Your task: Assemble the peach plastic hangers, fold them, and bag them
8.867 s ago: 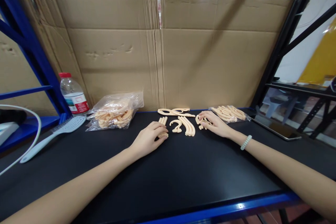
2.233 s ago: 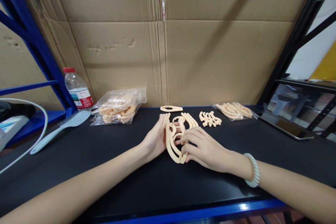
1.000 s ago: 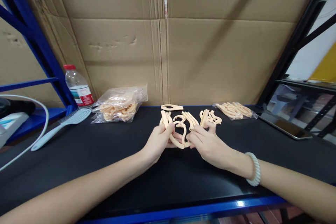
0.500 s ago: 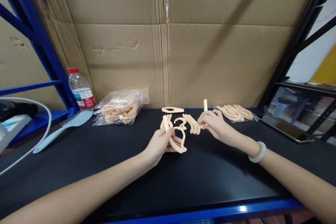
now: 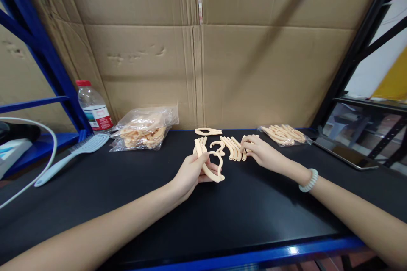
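Observation:
My left hand (image 5: 191,172) is closed around beige plastic folding-hanger parts: a long curved arm (image 5: 210,172) and a hook (image 5: 220,161) that meet at their lower end. My right hand (image 5: 259,150) is at the right end of a row of similar curved hanger arms (image 5: 233,149), its bent fingers on an arm there that they partly cover. Between the hands lies a loose hook (image 5: 217,147). More arms (image 5: 203,140) show just behind my left hand. Farther back rests an oval beige frame piece (image 5: 207,131).
Clear bags of beige parts lie at the back left (image 5: 144,131) and back right (image 5: 284,134). A water bottle (image 5: 95,108) and a pale blue hairbrush (image 5: 74,156) are on the left. On the right lies a flat tablet-like device (image 5: 345,152). Cardboard (image 5: 270,51) stands behind the black table.
My right hand has lowered the arm it held upright and laid it down at the row's right end. My left hand keeps hold of its parts. The view has shifted slightly.

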